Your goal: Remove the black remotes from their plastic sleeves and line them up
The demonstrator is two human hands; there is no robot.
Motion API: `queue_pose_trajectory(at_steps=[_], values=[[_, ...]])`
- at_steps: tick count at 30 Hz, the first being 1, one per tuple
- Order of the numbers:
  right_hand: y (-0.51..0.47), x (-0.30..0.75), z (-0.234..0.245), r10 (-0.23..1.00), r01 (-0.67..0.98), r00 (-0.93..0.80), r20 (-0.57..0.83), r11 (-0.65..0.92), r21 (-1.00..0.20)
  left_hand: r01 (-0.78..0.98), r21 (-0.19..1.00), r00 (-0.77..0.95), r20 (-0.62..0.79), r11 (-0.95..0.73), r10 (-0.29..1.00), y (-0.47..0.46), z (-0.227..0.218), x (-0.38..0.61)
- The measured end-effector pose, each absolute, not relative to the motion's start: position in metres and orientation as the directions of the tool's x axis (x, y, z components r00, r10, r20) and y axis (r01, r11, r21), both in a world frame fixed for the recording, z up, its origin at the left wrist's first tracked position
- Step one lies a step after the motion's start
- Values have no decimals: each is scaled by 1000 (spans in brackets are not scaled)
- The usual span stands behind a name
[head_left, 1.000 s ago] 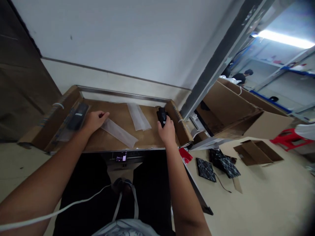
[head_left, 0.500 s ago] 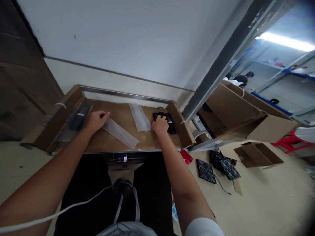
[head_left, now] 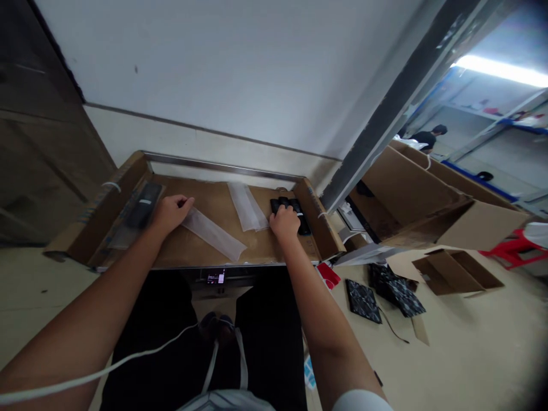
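Observation:
My left hand [head_left: 172, 214] is closed in a pinch at the upper end of a translucent plastic sleeve [head_left: 216, 234], which lies slanted across the cardboard-lined tray [head_left: 205, 200]. My right hand [head_left: 285, 222] has its fingers curled onto one of several black rolled items [head_left: 303, 224] at the tray's right end; its fingertips are partly hidden. Between the hands lies a second stack of plastic sleeves [head_left: 247, 208], beside the right hand. Left of my left hand, a black item with a white band [head_left: 144, 204] lies in clear plastic.
Cardboard walls [head_left: 105, 208] rise at the tray's ends. A metal post [head_left: 385, 108] and a large open carton [head_left: 411, 194] stand to the right. Dark patterned pouches [head_left: 363, 299] and a smaller carton [head_left: 458, 273] lie on the floor. A white cord [head_left: 141, 355] crosses my lap. Another person [head_left: 426, 138] is far off.
The view has shifted slightly, so everything appears a little further right. My right hand's fingers have settled over the black items; my left hand stays at the sleeve's end.

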State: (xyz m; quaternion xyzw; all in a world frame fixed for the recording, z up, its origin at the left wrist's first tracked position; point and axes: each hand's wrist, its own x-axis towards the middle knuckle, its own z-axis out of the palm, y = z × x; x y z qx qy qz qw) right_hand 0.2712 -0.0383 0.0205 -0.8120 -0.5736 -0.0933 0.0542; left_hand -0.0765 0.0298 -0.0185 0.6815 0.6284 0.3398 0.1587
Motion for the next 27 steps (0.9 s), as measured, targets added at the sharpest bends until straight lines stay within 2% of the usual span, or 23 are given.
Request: queue_pose_trajectory(at_steps=[3, 6, 11, 13, 18, 27], values=[[-41, 274, 20, 928, 953, 293, 231, -303, 11, 761, 627, -12, 269, -166, 963, 27, -15, -75], [-49, 278, 14, 918, 966, 251, 306, -257, -22, 764, 625, -16, 263, -158, 965, 26, -12, -74], [-74, 290, -2, 900, 995, 37, 434, 7, -99, 764, 630, -26, 245, -139, 969, 25, -10, -73], [-83, 294, -5, 895, 991, 8, 447, 54, -125, 767, 629, -33, 241, -130, 970, 26, -10, -73], [-101, 296, -5, 911, 984, 87, 403, -15, -177, 757, 638, -36, 254, -140, 966, 26, -11, -73], [-88, 282, -19, 930, 963, 138, 341, -45, -266, 750, 649, -52, 252, -129, 966, 27, -12, -74]])
